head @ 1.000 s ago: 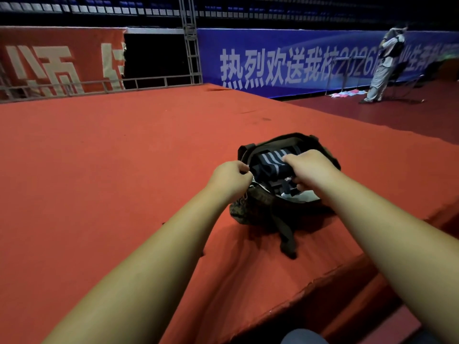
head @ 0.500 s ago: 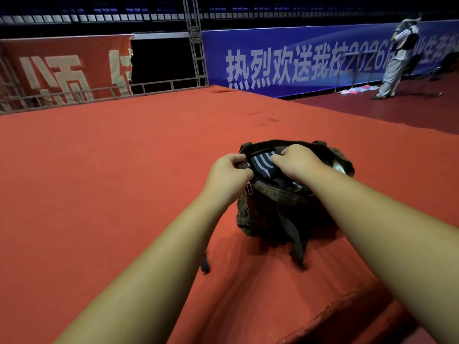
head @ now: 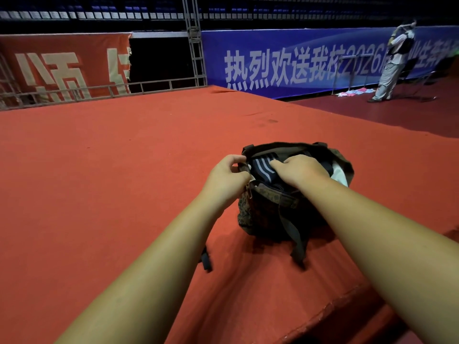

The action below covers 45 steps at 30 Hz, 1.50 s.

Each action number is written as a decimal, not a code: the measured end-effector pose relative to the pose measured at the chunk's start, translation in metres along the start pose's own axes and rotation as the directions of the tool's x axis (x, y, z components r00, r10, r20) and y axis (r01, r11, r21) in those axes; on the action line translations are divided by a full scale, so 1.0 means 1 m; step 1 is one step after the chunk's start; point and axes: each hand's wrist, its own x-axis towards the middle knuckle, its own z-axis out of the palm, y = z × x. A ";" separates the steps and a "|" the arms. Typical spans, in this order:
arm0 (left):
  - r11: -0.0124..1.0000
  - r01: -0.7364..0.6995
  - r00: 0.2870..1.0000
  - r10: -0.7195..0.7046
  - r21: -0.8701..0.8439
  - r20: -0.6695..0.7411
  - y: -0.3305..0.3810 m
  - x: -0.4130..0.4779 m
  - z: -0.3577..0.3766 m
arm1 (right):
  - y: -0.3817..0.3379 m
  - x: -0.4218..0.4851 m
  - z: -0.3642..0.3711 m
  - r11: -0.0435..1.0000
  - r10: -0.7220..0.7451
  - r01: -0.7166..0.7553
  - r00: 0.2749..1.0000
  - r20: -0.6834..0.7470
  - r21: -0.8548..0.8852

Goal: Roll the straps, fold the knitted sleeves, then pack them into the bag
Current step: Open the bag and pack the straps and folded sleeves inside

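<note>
A dark patterned bag (head: pixel 270 209) stands open on the red carpeted platform (head: pixel 124 157). Inside its mouth lies a dark knitted sleeve with pale stripes (head: pixel 262 167). My left hand (head: pixel 227 177) pinches the bag's left rim near the zipper. My right hand (head: pixel 300 170) reaches into the opening and rests on the dark fabric, its fingertips curled down out of sight. A pale lining or cloth (head: pixel 339 173) shows at the bag's right side. Two dark straps (head: pixel 299 244) hang from the bag toward me.
The platform's front edge (head: pixel 335 309) drops off close below my right arm. Metal railing (head: pixel 99 91) and banners line the back. A person (head: pixel 395 63) stands far right on the lower floor beside some cloths (head: pixel 355 91).
The bag has been drawn more upright and its mouth narrowed. My right hand slid left across the opening over the striped sleeve; my left hand kept hold of the rim.
</note>
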 end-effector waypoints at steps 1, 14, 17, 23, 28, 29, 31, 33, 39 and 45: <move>1.000 0.002 1.000 -0.002 0.004 0.017 0.000 -0.002 -0.001 | 0.002 -0.004 -0.002 0.999 0.011 -0.010 1.000 -0.020 0.053; 0.979 0.050 0.996 -0.034 0.196 -0.085 -0.036 -0.029 -0.042 | -0.008 -0.079 -0.008 0.892 -0.061 0.180 0.957 -0.284 0.415; 0.939 0.143 0.983 -0.098 0.313 -0.156 -0.070 -0.034 -0.061 | -0.022 -0.107 0.011 0.844 -0.110 0.242 0.951 -0.288 0.478; 0.798 0.330 0.942 -0.243 0.504 -0.232 -0.154 -0.048 -0.097 | -0.035 -0.152 0.064 0.753 -0.275 0.365 0.930 -0.242 0.547; 0.812 0.329 0.944 -0.287 0.483 -0.162 -0.181 -0.064 -0.095 | -0.028 -0.158 0.125 0.797 -0.352 0.329 0.934 -0.052 0.507; 0.818 0.335 0.942 -0.291 0.467 -0.168 -0.187 -0.064 -0.096 | -0.026 -0.157 0.138 0.806 -0.362 0.316 0.932 -0.006 0.499; 0.823 0.370 0.929 -0.326 0.431 -0.176 -0.194 -0.064 -0.097 | -0.020 -0.154 0.162 0.828 -0.367 0.279 0.926 0.094 0.487; 0.853 0.389 0.921 -0.349 0.347 -0.174 -0.204 -0.064 -0.099 | -0.015 -0.152 0.184 0.854 -0.342 0.219 0.919 0.194 0.472; 0.945 0.326 0.929 -0.318 0.016 -0.187 -0.207 -0.073 -0.099 | -0.019 -0.150 0.204 0.923 -0.338 0.274 0.913 0.229 0.270; 0.955 0.248 0.960 -0.264 -0.164 -0.089 -0.197 -0.090 -0.096 | -0.019 -0.147 0.208 0.918 -0.356 0.292 0.905 0.234 0.269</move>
